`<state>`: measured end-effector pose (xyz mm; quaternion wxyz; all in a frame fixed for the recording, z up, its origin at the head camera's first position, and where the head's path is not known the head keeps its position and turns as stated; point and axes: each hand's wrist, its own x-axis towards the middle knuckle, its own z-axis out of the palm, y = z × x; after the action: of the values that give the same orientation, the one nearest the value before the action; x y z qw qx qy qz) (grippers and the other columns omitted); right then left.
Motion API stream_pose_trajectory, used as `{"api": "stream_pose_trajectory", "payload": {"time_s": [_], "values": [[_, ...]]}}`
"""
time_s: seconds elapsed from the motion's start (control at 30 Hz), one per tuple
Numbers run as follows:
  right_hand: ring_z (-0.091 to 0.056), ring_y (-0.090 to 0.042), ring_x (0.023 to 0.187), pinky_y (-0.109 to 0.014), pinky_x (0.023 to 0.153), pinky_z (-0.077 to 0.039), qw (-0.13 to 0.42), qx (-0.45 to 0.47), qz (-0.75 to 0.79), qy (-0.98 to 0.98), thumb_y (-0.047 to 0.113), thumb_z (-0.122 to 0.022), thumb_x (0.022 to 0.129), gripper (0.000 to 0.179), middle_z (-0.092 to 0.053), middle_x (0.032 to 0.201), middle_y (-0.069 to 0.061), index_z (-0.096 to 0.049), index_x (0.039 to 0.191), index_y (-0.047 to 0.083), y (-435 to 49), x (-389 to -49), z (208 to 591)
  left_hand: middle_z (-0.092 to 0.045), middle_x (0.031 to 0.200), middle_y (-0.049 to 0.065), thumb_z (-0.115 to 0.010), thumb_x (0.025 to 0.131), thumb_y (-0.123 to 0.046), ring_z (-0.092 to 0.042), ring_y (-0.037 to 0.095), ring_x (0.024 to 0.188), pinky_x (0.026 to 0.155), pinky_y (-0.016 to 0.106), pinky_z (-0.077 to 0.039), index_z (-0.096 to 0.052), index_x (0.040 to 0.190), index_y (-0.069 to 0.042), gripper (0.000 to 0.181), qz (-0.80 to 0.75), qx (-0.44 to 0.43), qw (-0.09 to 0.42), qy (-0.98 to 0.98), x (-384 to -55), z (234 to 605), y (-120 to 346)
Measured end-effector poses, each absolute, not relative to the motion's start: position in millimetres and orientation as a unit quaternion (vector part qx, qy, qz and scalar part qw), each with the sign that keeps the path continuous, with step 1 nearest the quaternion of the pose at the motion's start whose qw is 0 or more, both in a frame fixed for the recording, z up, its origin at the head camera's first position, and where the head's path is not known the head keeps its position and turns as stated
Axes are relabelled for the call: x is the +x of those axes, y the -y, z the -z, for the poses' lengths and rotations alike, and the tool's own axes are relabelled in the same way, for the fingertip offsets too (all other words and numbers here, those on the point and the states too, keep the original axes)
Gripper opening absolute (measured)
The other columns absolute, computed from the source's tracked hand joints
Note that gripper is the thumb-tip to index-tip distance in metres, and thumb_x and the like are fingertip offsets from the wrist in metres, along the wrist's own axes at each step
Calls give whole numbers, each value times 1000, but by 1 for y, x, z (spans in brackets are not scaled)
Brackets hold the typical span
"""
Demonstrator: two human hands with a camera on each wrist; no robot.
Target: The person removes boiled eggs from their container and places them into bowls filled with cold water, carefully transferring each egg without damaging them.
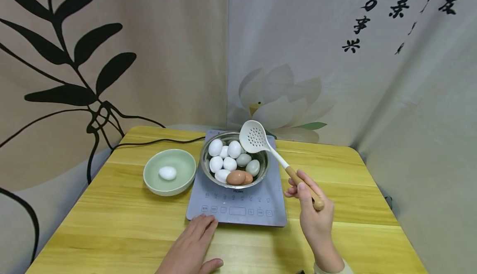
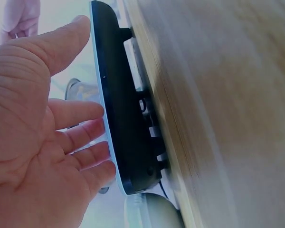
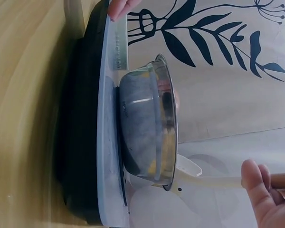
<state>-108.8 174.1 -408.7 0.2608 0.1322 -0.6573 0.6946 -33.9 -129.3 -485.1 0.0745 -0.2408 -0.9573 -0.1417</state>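
My right hand (image 1: 314, 214) grips the wooden handle of a white slotted spoon (image 1: 254, 136). The spoon's perforated head hovers at the far right rim of a metal basin (image 3: 140, 114). Inside the basin lie several eggs: white eggs (image 1: 216, 164), brown eggs (image 1: 236, 178) and pale greenish eggs (image 1: 253, 167). Under the basin is a grey-blue induction cooker (image 1: 199, 203). With fingers extended, my left hand (image 1: 191, 245) touches the cooker's front edge near its left corner; in the left wrist view its fingertips meet the cooker's rim.
Left of the cooker, a light green bowl (image 1: 150, 186) holds one white egg (image 1: 167, 173). A black cord (image 1: 160, 140) runs from the cooker's back toward the left. Printed curtains (image 1: 179, 58) hang behind the wooden table (image 1: 123, 224).
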Motion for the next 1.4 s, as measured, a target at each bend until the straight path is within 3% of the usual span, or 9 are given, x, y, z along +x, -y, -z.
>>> {"api": "stream_pose_trajectory", "payload": {"time_s": [0.3, 0.73, 1.0, 1.17, 1.4], "values": [[-79, -14, 81, -32, 73, -68, 241, 135, -684, 675, -6, -54, 106, 32, -82, 101, -3, -66, 135, -13, -173, -110, 412, -55, 155, 13, -77, 90, -61, -50, 32, 145, 121, 50, -47, -57, 150, 0, 88, 151, -231, 54, 960, -34, 483, 127], [-77, -9, 83, -29, 74, -68, 220, 174, -669, 688, -8, -52, 106, 34, -81, 106, 4, -62, 137, -16, -175, -111, 415, -56, 153, 13, -80, 87, -60, -52, 34, 144, 119, 50, -49, -58, 149, 0, 89, 142, -236, 89, 957, -34, 483, 128], [-77, -9, 82, -26, 76, -67, 228, 205, -613, 728, -12, -54, 102, 38, -80, 112, 10, -67, 137, -7, -179, -110, 418, -57, 152, 14, -82, 86, -57, -52, 34, 144, 120, 49, -49, -59, 148, 1, 88, 145, -236, 90, 957, -34, 481, 127], [-77, -9, 82, -26, 77, -67, 219, 210, -612, 730, -12, -52, 103, 38, -81, 112, 9, -67, 137, -8, -179, -108, 417, -56, 154, 12, -81, 87, -58, -51, 33, 145, 120, 50, -48, -58, 150, -1, 88, 147, -232, 82, 958, -34, 480, 128], [-75, -13, 80, -28, 70, -68, 190, 145, -674, 699, -2, -52, 109, 30, -82, 102, -1, -68, 133, -12, -174, -107, 408, -55, 155, 14, -80, 88, -58, -50, 35, 146, 120, 51, -47, -57, 150, 0, 88, 155, -231, 64, 958, -33, 480, 128]]}}
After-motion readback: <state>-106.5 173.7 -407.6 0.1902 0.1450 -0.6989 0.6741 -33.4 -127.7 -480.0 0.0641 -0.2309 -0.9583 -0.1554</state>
